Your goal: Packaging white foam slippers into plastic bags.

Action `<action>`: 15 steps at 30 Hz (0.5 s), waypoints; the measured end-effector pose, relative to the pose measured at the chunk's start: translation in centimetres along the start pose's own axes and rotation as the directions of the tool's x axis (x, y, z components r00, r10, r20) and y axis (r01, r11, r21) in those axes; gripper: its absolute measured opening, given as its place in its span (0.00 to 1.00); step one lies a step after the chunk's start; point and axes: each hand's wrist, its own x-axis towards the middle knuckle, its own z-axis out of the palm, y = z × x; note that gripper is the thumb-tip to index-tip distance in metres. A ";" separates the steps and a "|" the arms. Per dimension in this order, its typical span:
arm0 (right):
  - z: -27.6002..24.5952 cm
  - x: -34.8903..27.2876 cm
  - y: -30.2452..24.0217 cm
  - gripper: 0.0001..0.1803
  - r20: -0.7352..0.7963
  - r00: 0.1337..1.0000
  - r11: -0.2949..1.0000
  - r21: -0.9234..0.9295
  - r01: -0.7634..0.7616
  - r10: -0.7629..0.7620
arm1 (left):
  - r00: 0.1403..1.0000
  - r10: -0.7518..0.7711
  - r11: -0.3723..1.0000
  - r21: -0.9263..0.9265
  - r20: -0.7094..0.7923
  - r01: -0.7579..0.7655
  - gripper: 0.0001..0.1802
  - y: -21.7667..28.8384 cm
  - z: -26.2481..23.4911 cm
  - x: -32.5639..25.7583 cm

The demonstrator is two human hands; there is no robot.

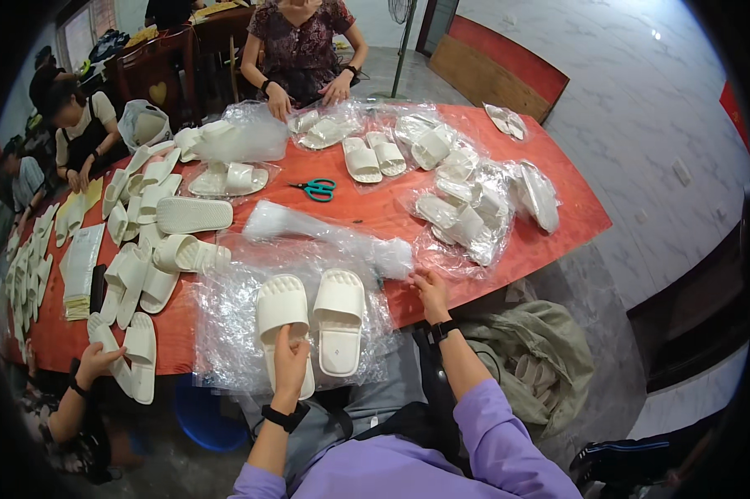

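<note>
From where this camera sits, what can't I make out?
In the head view:
Slipper at the left hand: insole partly covered by it.
Right hand: too small to tell whether it grips plastic.
Green sack: contents partly hidden by its folds.
Blue tub: top hidden by the table.

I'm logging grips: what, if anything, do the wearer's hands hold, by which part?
Left hand: a white slipper, near its strap's rear edge. Right hand: at the plastic roll's right end; whether gripped is unclear.

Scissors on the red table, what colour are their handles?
The handles are teal, seen best in the head view.
</note>
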 end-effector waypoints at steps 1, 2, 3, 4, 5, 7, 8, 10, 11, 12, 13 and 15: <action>0.3 0.2 -0.2 0.10 0.052 0.999 0.999 -0.036 -0.010 0.012 | 1.000 0.028 0.999 0.035 -0.012 -0.028 0.30 0.0 -0.1 0.2; 0.8 0.4 -0.4 0.10 0.059 0.998 0.999 -0.032 -0.008 0.010 | 0.997 0.072 0.996 0.059 -0.023 -0.070 0.30 0.1 -0.1 0.1; 1.1 0.5 -0.2 0.10 0.037 0.999 0.999 -0.039 -0.026 0.027 | 0.997 0.074 0.995 0.065 -0.034 -0.072 0.30 -0.2 -0.4 0.1; 1.5 0.6 -0.1 0.10 0.019 0.999 0.998 -0.045 -0.043 0.044 | 0.992 0.115 0.988 0.109 -0.051 -0.109 0.30 -0.8 -0.8 0.2; 2.0 0.6 0.0 0.10 0.040 0.998 0.998 -0.037 -0.047 0.049 | 0.985 0.157 0.977 0.157 -0.070 -0.145 0.30 -1.3 -1.5 0.2; 2.8 0.5 0.7 0.10 0.051 0.998 0.996 -0.080 -0.042 0.046 | 0.974 0.211 0.957 0.223 -0.083 -0.188 0.31 -2.8 -2.7 -0.1; 2.2 0.7 1.4 0.13 0.038 0.999 0.997 -0.078 0.019 -0.017 | 0.986 0.164 0.972 0.172 0.005 -0.163 0.31 -2.8 -2.6 0.2; 0.9 0.7 1.4 0.13 0.090 0.980 0.927 -0.321 0.196 -0.176 | 0.944 0.330 0.913 0.252 0.002 -0.320 0.27 -3.8 -1.6 0.0; 0.0 1.1 1.9 0.12 0.178 0.941 0.903 -0.279 0.328 -0.288 | 0.852 0.523 0.788 0.383 -0.002 -0.482 0.27 -6.2 -1.2 1.0; 2.1 -0.1 0.5 0.10 0.086 0.993 0.997 -0.018 0.076 -0.075 | 0.952 0.306 0.941 0.163 -0.030 -0.297 0.27 -7.2 -1.3 0.9; -0.6 0.9 0.9 0.10 0.077 0.990 0.993 -0.015 0.119 -0.117 | 0.936 0.352 0.912 0.227 -0.007 -0.341 0.27 -6.0 0.0 1.0; -4.3 3.2 3.3 0.09 -0.002 0.996 0.993 -0.079 0.089 -0.090 | 0.963 0.268 0.938 0.220 0.034 -0.269 0.26 -3.4 0.9 0.2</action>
